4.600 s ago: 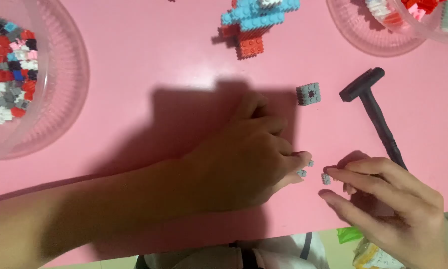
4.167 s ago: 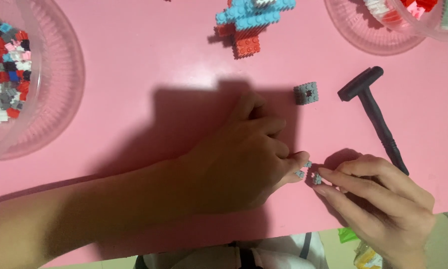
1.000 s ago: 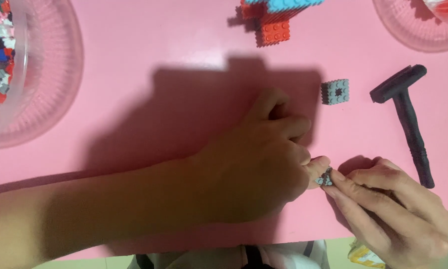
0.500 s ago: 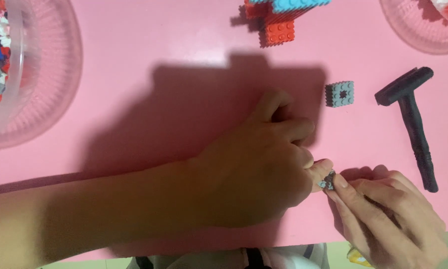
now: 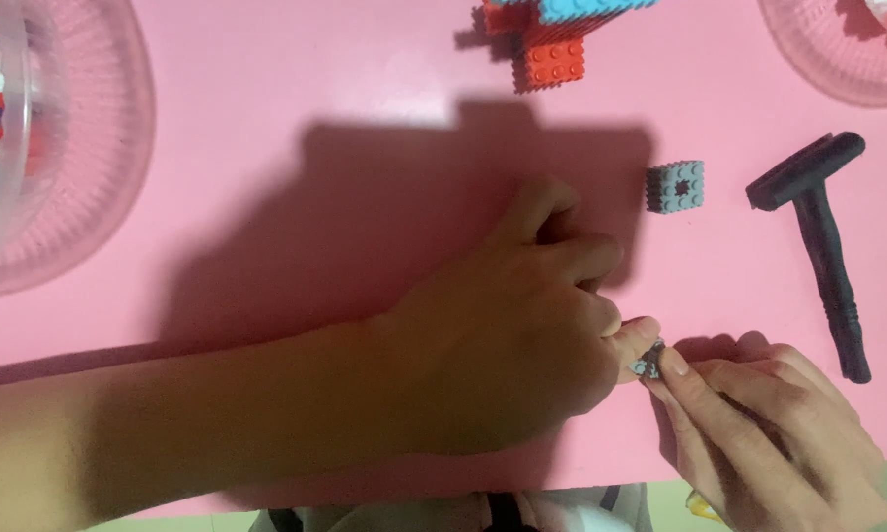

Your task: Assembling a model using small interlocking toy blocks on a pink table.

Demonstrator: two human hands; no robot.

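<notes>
Since the earlier frame, the view has slid so that the tabletop things sit farther right and far, while both hands have stayed pinched together near the table's near edge. One tiny grey brick piece (image 5: 648, 361) is held there, between the fingertips of the left hand (image 5: 522, 345) and those of the right hand (image 5: 759, 433), both closed on it in a pinch. It is judged light, stiff and easily dropped, best gripped by its side faces with fingertips only. Just beyond, one small grey studded block (image 5: 676, 186) lies alone on the pink table (image 5: 315, 79). To its right one black T-shaped tool (image 5: 823, 241) is laid flat. At the far edge one red and blue brick model (image 5: 557, 39) is seen. Two clear bowls are counted: one at far left (image 5: 59, 148), holding mixed bricks, one at far right (image 5: 838, 59).
</notes>
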